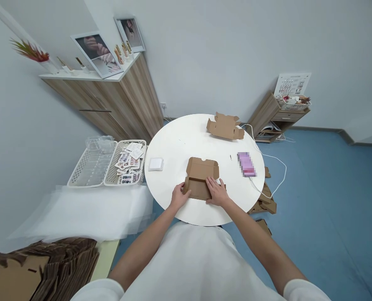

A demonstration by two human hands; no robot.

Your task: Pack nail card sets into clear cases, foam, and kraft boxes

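Observation:
A brown cardboard mailer box [201,169], partly folded, lies on the near part of the round white table [173,133]. Its lid panel stands up at the far side and a flap sticks out to the right. My left hand [179,196] grips the box's left side wall, thumb inside and fingers along the outer edge. At the right side, my right hand [216,192] has its fingers over the wall and its thumb near the front edge, partly covering the box there.
Another unfolded cardboard box [226,125] lies at the table's back right. A phone with a purple screen [246,164] and white cable, and a small white stack [156,164], flank the work. Baskets [144,156], translucent sheets [88,211] and flat cardboard [70,267] are left; more cardboard [264,202] lies on the floor.

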